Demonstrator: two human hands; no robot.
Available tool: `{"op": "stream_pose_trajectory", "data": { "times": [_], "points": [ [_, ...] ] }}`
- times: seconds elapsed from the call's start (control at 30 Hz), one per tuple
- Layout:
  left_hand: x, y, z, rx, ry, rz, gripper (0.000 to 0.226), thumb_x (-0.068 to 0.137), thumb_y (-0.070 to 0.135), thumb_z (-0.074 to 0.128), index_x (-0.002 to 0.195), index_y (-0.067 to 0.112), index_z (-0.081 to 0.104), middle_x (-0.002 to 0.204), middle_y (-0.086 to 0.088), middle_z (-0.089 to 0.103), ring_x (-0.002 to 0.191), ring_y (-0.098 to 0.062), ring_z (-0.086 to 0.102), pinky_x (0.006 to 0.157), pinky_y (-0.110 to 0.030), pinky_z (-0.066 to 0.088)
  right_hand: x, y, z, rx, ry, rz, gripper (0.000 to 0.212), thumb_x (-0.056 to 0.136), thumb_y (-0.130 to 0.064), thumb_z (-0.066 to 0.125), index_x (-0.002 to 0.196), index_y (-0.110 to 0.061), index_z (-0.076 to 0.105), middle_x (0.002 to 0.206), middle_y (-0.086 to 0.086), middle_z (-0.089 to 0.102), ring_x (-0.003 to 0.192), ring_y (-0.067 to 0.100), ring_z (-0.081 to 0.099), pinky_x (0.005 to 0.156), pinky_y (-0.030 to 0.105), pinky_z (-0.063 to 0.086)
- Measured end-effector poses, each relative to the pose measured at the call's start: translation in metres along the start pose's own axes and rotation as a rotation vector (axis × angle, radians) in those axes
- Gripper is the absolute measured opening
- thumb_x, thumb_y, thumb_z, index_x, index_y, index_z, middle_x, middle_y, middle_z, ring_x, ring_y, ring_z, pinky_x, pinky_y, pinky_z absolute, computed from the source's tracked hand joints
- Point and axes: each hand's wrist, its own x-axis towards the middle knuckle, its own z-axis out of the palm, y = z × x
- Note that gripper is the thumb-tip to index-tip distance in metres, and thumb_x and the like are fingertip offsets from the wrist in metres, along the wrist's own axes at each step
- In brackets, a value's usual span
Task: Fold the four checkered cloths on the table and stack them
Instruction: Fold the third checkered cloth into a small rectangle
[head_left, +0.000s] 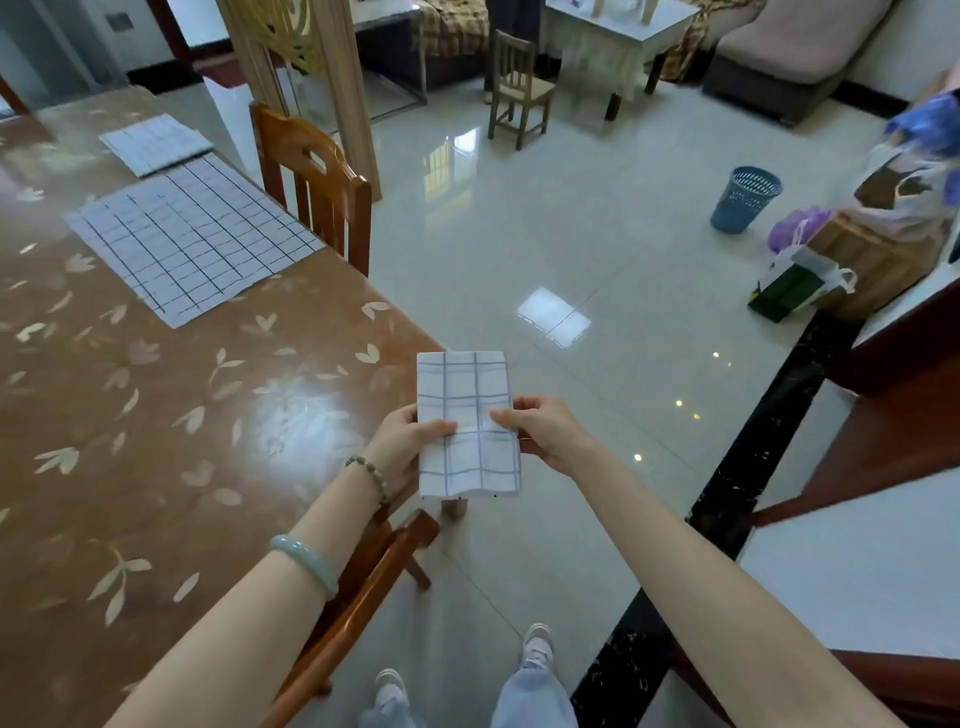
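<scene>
Both hands hold one folded cloth (467, 384), checkered, in the air past the corner of the table (156, 426) and above the tiled floor. The left hand (402, 441) pinches its left edge, with the thumb laid across the top face and the other fingers curled beneath. The right hand (545, 431) clamps the right edge the same way, and the two thumb tips nearly meet at the cloth's middle. Up and left of the left fingers, well apart from them, a spread cloth (192, 234) lies flat on the table. At its far edge lies a smaller cloth (156, 143), already folded. Far up and right of the right fingers a blue wastebasket (745, 200) stands on the floor; its inside cannot be made out. Further right, a white carrier bag (802, 265) holds a dark green box (784, 293), beside a purple bag (792, 234) and a wooden crate (878, 260).
</scene>
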Motion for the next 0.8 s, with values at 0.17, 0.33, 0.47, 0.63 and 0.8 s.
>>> {"op": "stream_pose_trajectory", "data": {
  "times": [0.17, 0.33, 0.47, 0.63, 0.8],
  "points": [
    [0.02, 0.003, 0.056, -0.035, 0.019, 0.06, 0.029, 0.082, -0.002, 0.065, 0.109, 0.006, 0.059, 0.108, -0.015, 0.068, 0.087, -0.027, 0.07, 0.064, -0.034, 0.057, 0.013, -0.018, -0.065, 0.056, -0.066, 0.006, 0.018, 0.083, -0.005, 0.068, 0.099, 0.003, 0.064, 0.09, 0.014, 0.069, 0.075, 0.023, 0.068, 0.066, 0.032, 0.057],
    [0.045, 0.015, 0.102, 0.035, 0.022, 0.063, 0.037, 0.075, 0.005, 0.073, 0.109, 0.008, 0.06, 0.107, -0.015, 0.069, 0.087, -0.028, 0.07, 0.067, -0.036, 0.058, 0.025, -0.041, -0.127, 0.241, -0.103, 0.01, 0.018, 0.087, -0.002, 0.062, 0.105, -0.002, 0.056, 0.083, 0.014, 0.062, 0.064, 0.023, 0.062, 0.066, 0.033, 0.058],
    [0.066, 0.028, 0.13, 0.109, -0.045, 0.037, 0.022, 0.08, -0.001, 0.068, 0.098, 0.01, 0.062, 0.095, -0.011, 0.069, 0.077, -0.023, 0.069, 0.06, -0.032, 0.058, 0.046, -0.06, -0.165, 0.34, -0.092, -0.019, 0.032, 0.088, -0.006, 0.063, 0.117, -0.004, 0.052, 0.085, 0.01, 0.064, 0.066, 0.021, 0.065, 0.065, 0.032, 0.058],
    [0.104, 0.048, 0.142, 0.239, -0.161, -0.023, 0.034, 0.07, 0.005, 0.072, 0.101, 0.012, 0.063, 0.083, -0.004, 0.074, 0.074, -0.02, 0.071, 0.066, -0.034, 0.06, 0.088, -0.081, -0.188, 0.167, -0.049, -0.013, 0.043, 0.084, -0.012, 0.069, 0.122, -0.009, 0.05, 0.093, 0.007, 0.059, 0.071, 0.018, 0.06, 0.058, 0.027, 0.053],
    [0.157, 0.079, 0.138, 0.312, -0.203, -0.077, 0.043, 0.065, 0.014, 0.072, 0.106, 0.013, 0.062, 0.092, -0.007, 0.072, 0.081, -0.024, 0.07, 0.07, -0.036, 0.059, 0.145, -0.109, -0.204, 0.029, -0.143, 0.045, 0.03, 0.083, -0.011, 0.07, 0.11, 0.001, 0.064, 0.086, 0.007, 0.066, 0.072, 0.017, 0.065, 0.062, 0.024, 0.057]
  ]
}}
